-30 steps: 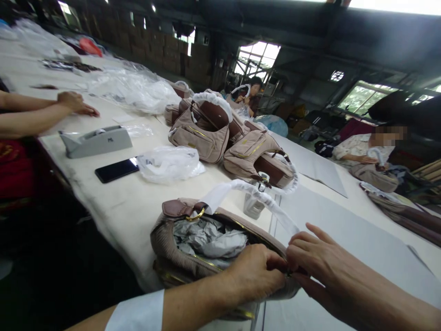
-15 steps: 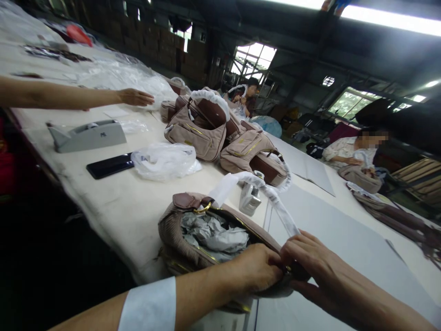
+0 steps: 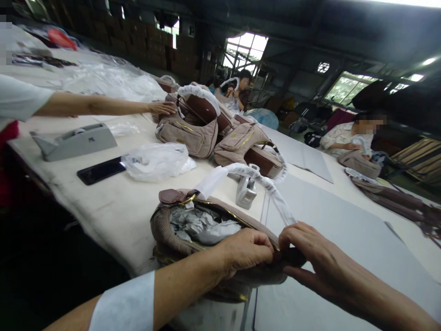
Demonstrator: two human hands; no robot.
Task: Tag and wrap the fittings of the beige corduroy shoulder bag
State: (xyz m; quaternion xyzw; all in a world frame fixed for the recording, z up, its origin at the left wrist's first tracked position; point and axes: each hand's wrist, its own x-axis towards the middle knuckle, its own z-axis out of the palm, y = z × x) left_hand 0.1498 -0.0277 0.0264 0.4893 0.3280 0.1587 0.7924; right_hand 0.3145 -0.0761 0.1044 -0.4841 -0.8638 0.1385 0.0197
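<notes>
A beige handbag (image 3: 172, 230) lies open at the table's near edge, stuffed with grey paper (image 3: 203, 225). Its strap (image 3: 241, 172) is wrapped in white foam and arches above it. My left hand (image 3: 246, 250) is closed on the bag's right end by the gold zipper. My right hand (image 3: 308, 250) meets it there, fingers pinched at the same spot where the strap joins. What the fingertips hold is too small to make out.
A co-worker's arm (image 3: 103, 106) reaches from the left to a pile of matching bags (image 3: 220, 133). A tape dispenser (image 3: 77, 140), a black phone (image 3: 100, 170), a plastic bag (image 3: 156, 161) and a small dispenser (image 3: 246, 191) lie on the table. Two seated people work at the back right.
The co-worker's hand has stretched rightward across the table to the pile of bags. My two hands stay pinched at the bag's right end; the view has shifted slightly.
</notes>
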